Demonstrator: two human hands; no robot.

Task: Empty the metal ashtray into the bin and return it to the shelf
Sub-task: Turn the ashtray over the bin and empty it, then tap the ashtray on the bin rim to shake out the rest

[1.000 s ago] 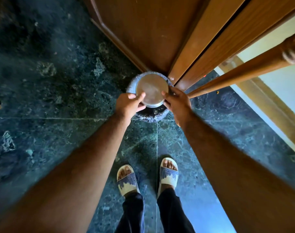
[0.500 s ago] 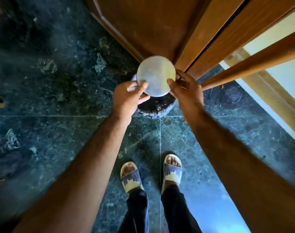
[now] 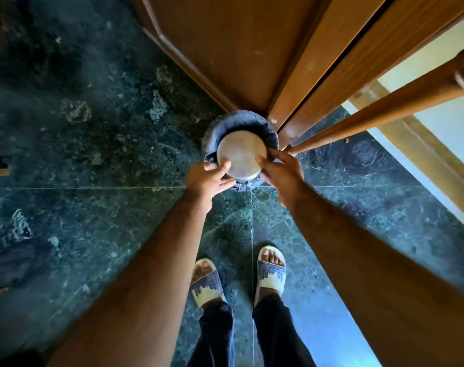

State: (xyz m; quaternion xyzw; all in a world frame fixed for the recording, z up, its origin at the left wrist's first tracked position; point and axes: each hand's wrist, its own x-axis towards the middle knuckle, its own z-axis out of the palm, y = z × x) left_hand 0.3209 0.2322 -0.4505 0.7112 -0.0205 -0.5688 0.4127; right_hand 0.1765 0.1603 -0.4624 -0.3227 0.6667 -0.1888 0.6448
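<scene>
The floor [image 3: 67, 154] is dark polished stone, and it lies well below the grip on every side of the bin [image 3: 212, 133]. Any ash that misses the bin's mouth would land there, close to the person's sandals [image 3: 207, 284]. That looks the likeliest fault: the ashtray [image 3: 241, 156] covers most of the opening beneath it, so a sideways drift of the grip toward the body would put its near edge beyond the bin's rim. The door [image 3: 225, 49] and its frame [image 3: 318, 75] stand just beyond the grip, with a wooden pole [image 3: 371, 123] leaning in on the right, beside the right hand; a hard shake could knock the ashtray or knuckles against them.

The bin sits directly under the grip, lined with a dark bag. The ashtray is held above its mouth, turned over so that only its flat metal underside shows; whether it is fully emptied cannot be told.

Both forearms reach straight forward and down, nearly parallel. The left hand [image 3: 207, 181] pinches the ashtray's left edge, thumb on the upturned base and fingers below. The right hand [image 3: 281, 173] does the same at the right edge. A two-sided pinch on smooth metal could slip, dropping the ashtray into the bin.
</scene>
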